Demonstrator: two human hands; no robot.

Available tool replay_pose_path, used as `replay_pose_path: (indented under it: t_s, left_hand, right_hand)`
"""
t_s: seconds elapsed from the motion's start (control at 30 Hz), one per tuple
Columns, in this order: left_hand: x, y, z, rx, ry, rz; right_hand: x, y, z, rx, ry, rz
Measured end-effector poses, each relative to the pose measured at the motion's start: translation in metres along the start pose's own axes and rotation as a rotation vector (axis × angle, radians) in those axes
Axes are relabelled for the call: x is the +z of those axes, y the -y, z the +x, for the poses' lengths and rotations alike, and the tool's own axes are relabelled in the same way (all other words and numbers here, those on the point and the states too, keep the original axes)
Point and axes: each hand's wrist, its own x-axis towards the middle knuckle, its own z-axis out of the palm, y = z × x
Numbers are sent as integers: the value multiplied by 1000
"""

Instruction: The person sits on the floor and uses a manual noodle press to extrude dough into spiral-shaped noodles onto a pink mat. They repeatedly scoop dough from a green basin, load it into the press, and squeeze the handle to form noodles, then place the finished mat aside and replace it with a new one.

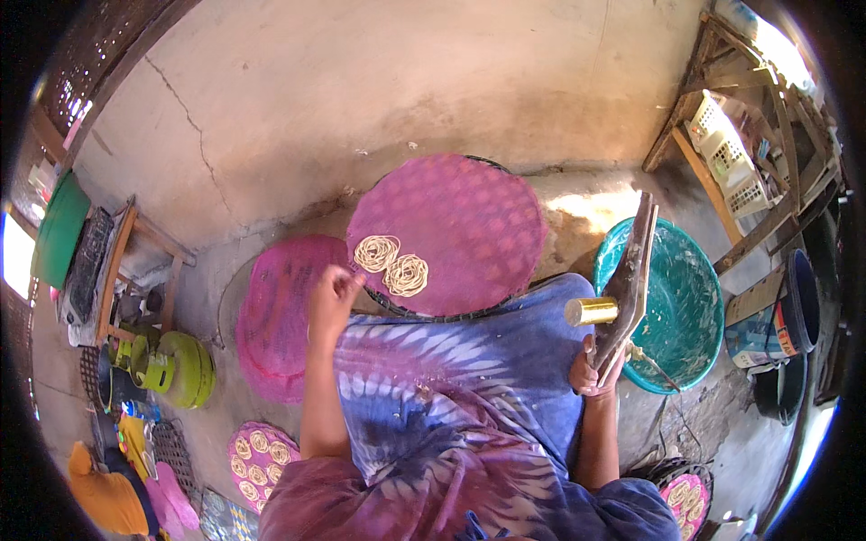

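Two coiled nests of pale noodle-like strands [405,276] lie on the left side of a round pink mat [465,207], which rests on a dark woven tray. Just left of the nests, my left hand [333,298] has its fingers curled together at the mat's edge; whatever they may hold is too small to make out. My right hand [593,368] grips the lower end of a long wooden hand press [631,279] with a brass-coloured cylinder [588,312] sticking out leftward. The press is over a teal basin [681,298] smeared with pale residue, at my right.
Another pink mat [275,320] lies left; pink trays of coils [257,442] [681,500] sit lower left and right. Green gas cylinders [180,370] and a wooden stand are left, a wooden rack [704,162] and buckets [771,307] right. An orange-clad person [104,491] is at lower left.
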Motion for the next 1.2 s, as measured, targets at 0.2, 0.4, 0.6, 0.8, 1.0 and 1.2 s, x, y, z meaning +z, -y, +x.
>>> replay_pose_path:
  t_s: [0.2,0.4,0.6,0.8,1.0,1.2]
  left_hand:
    - [3,-33,64,398,-61,460]
    - [23,-32,88,294,117,591]
    - [29,-29,89,240,168,567]
    - [19,-30,93,226,93,532]
    - [11,-29,88,224,77,653]
    - [7,-104,89,208,129,-600]
  right_hand:
    - [-4,2,2,2,23,76]
    - [-7,5,4,8,55,69]
    - [-12,7,3,17,29,106]
    - [-14,8,3,17,32,101]
    - [-14,8,3,9,34,101]
    - [24,7,16,88,-149,-316]
